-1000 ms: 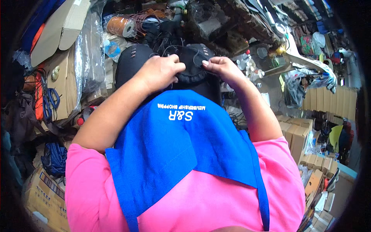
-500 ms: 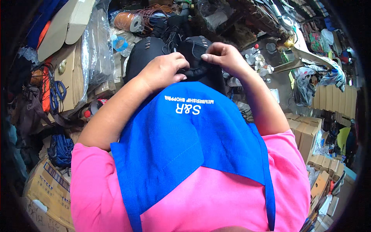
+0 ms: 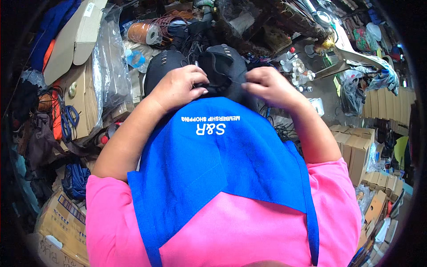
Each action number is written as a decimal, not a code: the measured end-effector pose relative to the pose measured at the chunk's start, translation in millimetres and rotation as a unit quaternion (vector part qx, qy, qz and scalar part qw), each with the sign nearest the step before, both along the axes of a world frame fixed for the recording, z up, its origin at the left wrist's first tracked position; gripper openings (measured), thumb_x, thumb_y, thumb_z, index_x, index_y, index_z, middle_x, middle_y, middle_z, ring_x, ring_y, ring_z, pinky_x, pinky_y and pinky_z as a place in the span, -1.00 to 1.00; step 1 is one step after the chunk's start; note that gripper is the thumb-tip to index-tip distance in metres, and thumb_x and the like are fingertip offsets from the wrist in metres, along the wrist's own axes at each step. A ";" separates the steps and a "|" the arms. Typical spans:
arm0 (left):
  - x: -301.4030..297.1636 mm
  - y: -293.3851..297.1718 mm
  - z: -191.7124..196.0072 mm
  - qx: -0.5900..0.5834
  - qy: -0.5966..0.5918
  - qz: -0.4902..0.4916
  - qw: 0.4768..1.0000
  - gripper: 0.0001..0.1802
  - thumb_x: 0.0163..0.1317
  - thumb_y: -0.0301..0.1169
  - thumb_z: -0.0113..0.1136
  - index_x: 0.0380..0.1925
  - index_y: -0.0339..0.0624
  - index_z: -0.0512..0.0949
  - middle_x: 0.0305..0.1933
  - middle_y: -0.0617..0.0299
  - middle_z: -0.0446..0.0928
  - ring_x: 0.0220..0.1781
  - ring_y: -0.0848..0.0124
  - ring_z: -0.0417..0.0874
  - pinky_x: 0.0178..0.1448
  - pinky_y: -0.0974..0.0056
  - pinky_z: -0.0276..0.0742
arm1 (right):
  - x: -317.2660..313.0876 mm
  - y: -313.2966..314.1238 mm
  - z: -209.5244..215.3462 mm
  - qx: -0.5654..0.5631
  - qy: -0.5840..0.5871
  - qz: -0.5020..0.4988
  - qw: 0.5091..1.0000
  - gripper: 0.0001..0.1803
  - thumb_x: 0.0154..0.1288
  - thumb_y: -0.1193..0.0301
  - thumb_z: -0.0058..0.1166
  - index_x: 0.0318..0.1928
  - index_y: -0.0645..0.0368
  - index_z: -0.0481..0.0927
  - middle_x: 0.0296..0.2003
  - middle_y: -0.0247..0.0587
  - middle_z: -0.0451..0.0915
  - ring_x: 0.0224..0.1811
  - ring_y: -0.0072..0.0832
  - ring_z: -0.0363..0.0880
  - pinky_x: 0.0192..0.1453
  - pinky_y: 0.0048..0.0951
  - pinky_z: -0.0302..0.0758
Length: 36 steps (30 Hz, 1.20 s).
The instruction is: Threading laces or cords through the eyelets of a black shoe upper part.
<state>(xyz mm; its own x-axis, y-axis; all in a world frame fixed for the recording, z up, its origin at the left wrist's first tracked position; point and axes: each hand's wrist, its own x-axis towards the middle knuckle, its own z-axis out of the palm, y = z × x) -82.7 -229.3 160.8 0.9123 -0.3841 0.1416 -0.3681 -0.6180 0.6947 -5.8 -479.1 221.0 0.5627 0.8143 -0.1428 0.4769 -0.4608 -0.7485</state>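
Observation:
Between my knees lies a dark, soft-looking black piece [image 3: 218, 73] with a curved, raised edge; its kind is hard to make out. My left hand [image 3: 180, 86] is closed on the near left side of this piece, fingers and thumb pinched. A small, pale, slim tip [image 3: 196, 64] shows just beyond those fingers. To the right, my right hand [image 3: 272, 87] is held apart from the piece, fingers curled together and a little blurred. A faint thread [image 3: 235, 81] seems to run from its fingertips to the black piece. A blue apron [image 3: 200, 155] covers my lap.
An orange spool [image 3: 143, 33] lies beyond my left knee, near a clear plastic bottle [image 3: 135, 59]. Flat cardboard [image 3: 82, 84] and blue-handled scissors [image 3: 70, 120] are at left. Small bottles [image 3: 298, 71] stand right of my right hand; cardboard boxes [image 3: 353, 147] are stacked farther right.
My right hand has moved away from the black piece to the right, toward me. My left hand has shifted slightly left. The piece's curved edge now shows more openly.

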 end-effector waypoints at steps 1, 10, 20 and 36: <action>2.1 3.5 2.0 -0.028 0.013 0.011 0.999 -0.77 -0.04 -0.45 0.31 -0.30 -0.16 0.61 -0.19 0.14 0.55 -0.12 0.22 0.60 -0.04 0.25 0.52 | -6.5 -9.2 13.3 0.035 0.129 -0.074 0.988 -0.70 0.20 0.40 0.05 -0.61 0.25 0.35 -0.69 -0.46 0.25 -0.60 -0.72 0.15 -0.56 -0.47 0.15; 59.8 -8.6 7.6 -0.174 0.083 -0.013 0.981 -0.78 0.15 -0.45 0.19 -0.18 -0.20 0.62 -0.22 0.24 0.51 -0.06 0.43 0.50 0.06 0.36 0.40 | -7.4 -5.7 7.1 0.037 -0.030 -0.121 0.991 -0.84 0.18 0.45 0.14 -0.21 0.12 0.66 -0.39 -0.21 0.56 -0.35 -0.46 0.56 -0.24 -0.44 0.48; 68.9 -10.9 8.2 -0.237 0.255 -0.074 0.935 -0.78 0.14 -0.45 0.19 -0.21 -0.27 0.62 -0.18 0.23 0.56 -0.07 0.47 0.53 0.09 0.34 0.41 | -1.1 6.9 -1.2 -0.014 -0.090 -0.104 0.990 -0.81 0.06 0.47 0.12 -0.27 0.14 0.67 -0.38 -0.10 0.57 -0.30 -0.25 0.61 -0.20 -0.37 0.51; 75.6 -9.3 5.5 -0.215 0.273 -0.100 0.932 -0.71 0.10 -0.49 0.15 -0.14 -0.28 0.61 -0.20 0.24 0.61 -0.12 0.50 0.56 0.10 0.36 0.42 | -1.5 19.2 5.5 -0.070 -0.323 0.002 0.944 -0.77 -0.06 0.46 0.18 -0.28 0.06 0.67 -0.43 -0.23 0.54 -0.28 -0.23 0.57 -0.16 -0.31 0.50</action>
